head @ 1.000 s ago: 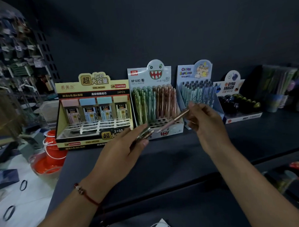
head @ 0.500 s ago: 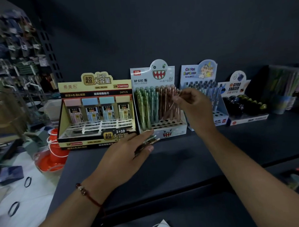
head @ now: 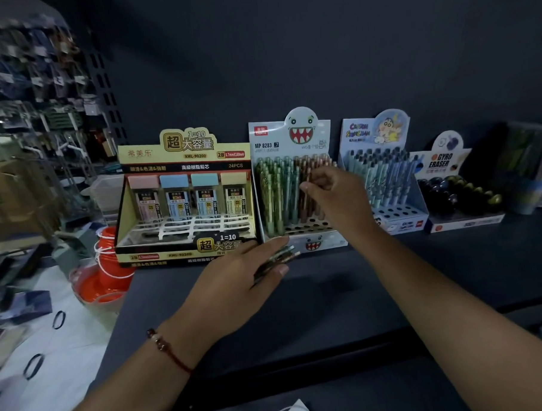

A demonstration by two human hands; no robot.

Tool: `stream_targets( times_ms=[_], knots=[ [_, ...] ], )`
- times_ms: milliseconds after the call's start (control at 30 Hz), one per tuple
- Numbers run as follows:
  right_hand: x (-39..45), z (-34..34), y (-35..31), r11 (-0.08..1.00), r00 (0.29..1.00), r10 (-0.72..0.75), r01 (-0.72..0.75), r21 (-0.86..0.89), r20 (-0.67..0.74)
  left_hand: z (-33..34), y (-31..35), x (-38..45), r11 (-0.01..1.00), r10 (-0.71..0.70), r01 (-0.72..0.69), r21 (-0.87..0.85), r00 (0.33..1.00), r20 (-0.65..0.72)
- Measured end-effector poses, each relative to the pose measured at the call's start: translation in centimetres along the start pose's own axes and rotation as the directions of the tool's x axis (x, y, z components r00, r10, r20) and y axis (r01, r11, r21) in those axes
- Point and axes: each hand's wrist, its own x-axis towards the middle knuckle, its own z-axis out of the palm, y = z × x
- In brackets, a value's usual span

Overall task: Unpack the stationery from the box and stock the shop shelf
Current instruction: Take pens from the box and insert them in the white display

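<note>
Four display boxes (head: pixel 295 142) on shelf (head: pixel 344 289), red spool (head: pixel 107 262) left

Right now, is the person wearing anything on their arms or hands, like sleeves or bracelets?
Both forearms are bare, with no sleeves showing. The left hand has a thin red cord bracelet with a few dark beads on its wrist. The right hand and its wrist wear nothing. No gloves, rings or watch can be seen on the fingers or wrists.

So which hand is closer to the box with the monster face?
The right hand. It is up among the pencils standing in the monster-face box. The left hand holds a bunch of pencils just before the box's front edge.
</note>
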Motion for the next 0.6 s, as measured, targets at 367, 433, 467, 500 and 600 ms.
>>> stream_targets(
  times_ms=[367, 433, 467, 500, 600],
  knots=[
    [-1.4, -0.9, -0.7, 0.998, 0.995, 0.069, -0.067, -0.019, 0.076, -0.2, 0.1, -0.2, 0.999, 0.008, -0.009, -0.048, 1.0, -0.027],
    [-3.5, -1.8, -1.4, 0.994, 0.991, 0.094, -0.098, 0.039, 0.091, -0.3, 0.1, -0.3, 0.997, 0.011, -0.015, -0.07, 0.999, -0.052],
    [-4.9, -2.1, -1.8, 0.986, 0.988, 0.115, -0.126, 0.105, 0.105, -0.4, 0.1, -0.3, 0.997, 0.007, -0.012, -0.079, 0.998, -0.065],
    [-6.4, -2.3, -2.2, 0.97, 0.981, 0.137, -0.161, 0.18, 0.136, -0.3, 0.1, -0.2, 0.997, 0.004, -0.011, -0.082, 0.997, -0.08],
    [-10.0, -2.0, -3.7, 0.844, 0.908, 0.226, -0.363, 0.395, 0.352, -0.2, 0.3, -0.1, 0.996, 0.031, -0.039, -0.075, 0.994, -0.104]
  ],
)
